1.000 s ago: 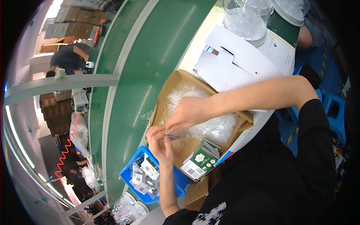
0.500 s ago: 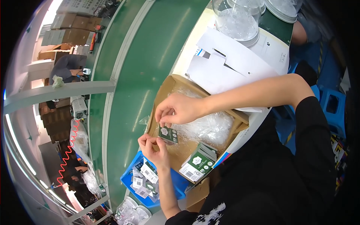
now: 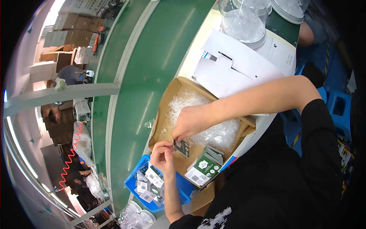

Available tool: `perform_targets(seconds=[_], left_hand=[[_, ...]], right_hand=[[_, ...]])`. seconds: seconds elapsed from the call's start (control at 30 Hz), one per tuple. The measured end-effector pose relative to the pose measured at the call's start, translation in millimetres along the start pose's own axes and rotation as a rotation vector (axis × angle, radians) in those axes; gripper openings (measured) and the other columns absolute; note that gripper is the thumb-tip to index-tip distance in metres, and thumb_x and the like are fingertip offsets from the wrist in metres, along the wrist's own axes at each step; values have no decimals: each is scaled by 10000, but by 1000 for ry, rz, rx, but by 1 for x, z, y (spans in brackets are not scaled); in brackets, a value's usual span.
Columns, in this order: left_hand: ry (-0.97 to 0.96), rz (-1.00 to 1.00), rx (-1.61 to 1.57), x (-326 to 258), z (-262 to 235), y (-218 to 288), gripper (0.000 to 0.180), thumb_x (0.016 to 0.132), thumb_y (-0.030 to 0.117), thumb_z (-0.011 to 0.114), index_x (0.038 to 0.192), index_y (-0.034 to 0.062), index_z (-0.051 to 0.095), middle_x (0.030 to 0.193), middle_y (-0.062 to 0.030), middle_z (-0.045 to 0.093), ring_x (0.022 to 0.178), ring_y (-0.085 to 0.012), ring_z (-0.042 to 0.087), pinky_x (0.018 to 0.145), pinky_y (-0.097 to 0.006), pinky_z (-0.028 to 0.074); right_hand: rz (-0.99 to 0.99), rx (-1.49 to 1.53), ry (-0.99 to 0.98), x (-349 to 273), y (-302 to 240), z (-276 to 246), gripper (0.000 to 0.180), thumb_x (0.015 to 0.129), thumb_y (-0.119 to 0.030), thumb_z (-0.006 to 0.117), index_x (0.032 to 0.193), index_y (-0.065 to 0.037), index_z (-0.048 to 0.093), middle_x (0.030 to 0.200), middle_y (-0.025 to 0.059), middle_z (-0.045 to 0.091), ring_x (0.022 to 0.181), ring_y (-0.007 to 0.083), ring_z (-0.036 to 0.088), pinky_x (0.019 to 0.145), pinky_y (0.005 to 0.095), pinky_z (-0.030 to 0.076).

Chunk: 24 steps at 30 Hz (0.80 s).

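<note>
While over cardboard box (image 3: 167, 103), left hand (image 3: 163, 155) and right hand (image 3: 189, 123) both pinch small dark card (image 3: 183, 147) between them.

one head-worn fisheye view looks steeply down, close over an open cardboard box (image 3: 167, 103) on the workbench. its rim bends the green conveyor (image 3: 152, 57) running up and left into the distance.

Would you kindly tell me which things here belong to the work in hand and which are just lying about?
In use:
left hand
right hand
small dark card
cardboard box of clear bags
blue bin

Lying about:
white papers
clear tubs
green conveyor
</note>
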<state>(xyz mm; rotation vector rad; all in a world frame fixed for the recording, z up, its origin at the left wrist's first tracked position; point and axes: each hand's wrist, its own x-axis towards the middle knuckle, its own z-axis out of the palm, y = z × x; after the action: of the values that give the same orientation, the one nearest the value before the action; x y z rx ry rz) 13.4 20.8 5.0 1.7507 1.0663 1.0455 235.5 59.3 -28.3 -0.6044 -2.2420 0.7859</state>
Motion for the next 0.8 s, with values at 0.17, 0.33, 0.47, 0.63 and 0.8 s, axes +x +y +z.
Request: perform_targets(seconds=[0.17, 0.33, 0.47, 0.63, 0.8], left_hand=[[-10, -66, -270, 2, -11, -8, 281, 886, 189, 611, 711, 4, 493, 850, -150, 575, 575, -132, 525, 522, -233, 466], [-30, -288, -698, 7, -20, -11, 302, 887, 212, 625, 717, 62, 425, 832, -113, 563, 449, -93, 442, 355, -199, 339], [95, -452, -1065, 20, -15, -9, 220, 921, 157, 543, 766, 100, 396, 738, -31, 464, 432, -40, 340, 343, -173, 290], [156, -476, -884, 14, -22, -1, 262, 981, 136, 381, 722, 158, 352, 638, 38, 360, 478, -29, 346, 387, -154, 277], [62, -355, -225, 2, -21, -16, 97, 889, 27, 602, 976, 19, 559, 828, -84, 622, 735, -151, 579, 678, -286, 496]], right_hand=[[-41, -113, -106, 2, -2, 3, 177, 860, -253, 573, 785, -93, 580, 696, 81, 630, 645, 303, 621, 560, 427, 481], [-63, -143, -107, 2, 1, 4, 164, 855, -246, 562, 785, -99, 576, 679, 71, 619, 633, 295, 620, 544, 420, 485], [-98, -111, 112, -3, 3, 2, 104, 850, -225, 546, 839, -123, 561, 660, 65, 593, 622, 291, 614, 513, 410, 478], [-103, -96, 182, 5, -3, 7, 123, 832, -219, 547, 774, -117, 509, 627, 96, 582, 571, 318, 592, 469, 434, 450], [-104, 76, 279, 7, -4, 13, 138, 844, -219, 551, 823, -104, 623, 730, 87, 626, 701, 310, 598, 585, 405, 459]])
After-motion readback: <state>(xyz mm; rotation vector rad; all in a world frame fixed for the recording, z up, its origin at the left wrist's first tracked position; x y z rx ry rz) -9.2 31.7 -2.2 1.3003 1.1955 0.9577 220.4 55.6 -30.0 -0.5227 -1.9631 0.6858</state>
